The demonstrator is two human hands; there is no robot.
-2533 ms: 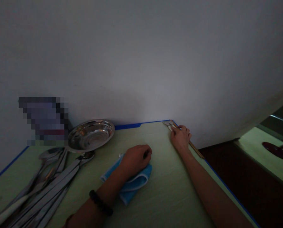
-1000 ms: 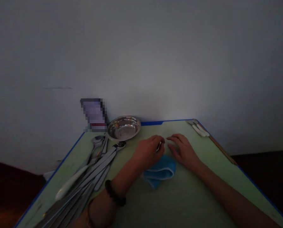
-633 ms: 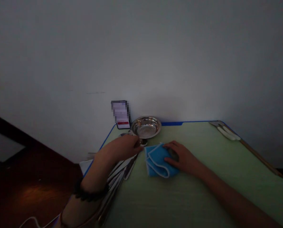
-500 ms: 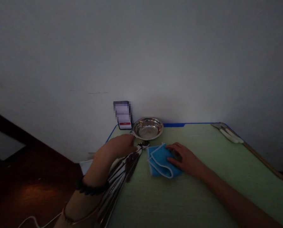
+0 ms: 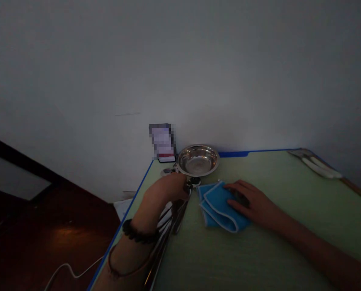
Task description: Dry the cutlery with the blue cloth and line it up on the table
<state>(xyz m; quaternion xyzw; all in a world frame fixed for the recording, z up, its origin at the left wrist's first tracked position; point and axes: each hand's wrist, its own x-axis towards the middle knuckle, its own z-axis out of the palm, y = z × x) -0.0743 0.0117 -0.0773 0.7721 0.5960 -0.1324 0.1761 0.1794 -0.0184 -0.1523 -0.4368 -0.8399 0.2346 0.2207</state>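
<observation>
My left hand [image 5: 168, 190] reaches over a bundle of long metal cutlery [image 5: 176, 212] at the table's left side. Its fingers are bent together and downward among the pieces; what they pinch is hidden. A spoon head [image 5: 167, 171] shows just beyond the knuckles, and another round, dark, shiny piece [image 5: 195, 182] lies by the fingertips. My right hand [image 5: 250, 202] rests on a folded blue cloth [image 5: 218, 206] with a pale edge. Its thumb and fingers are spread apart on the cloth's right part, which lies flat on the table.
A shallow steel bowl [image 5: 198, 161] stands at the back, close to the wall. Left of it a phone [image 5: 164, 143] leans upright. A tool with white grips and a wooden handle [image 5: 322, 167] lies along the right edge of the green table [image 5: 229, 266]. A white cable [image 5: 67, 266] runs below on the left.
The view has shifted, so the table sits further right. My left hand has closed in on the cutlery heads, its fingers more bent. My right hand stays on the cloth.
</observation>
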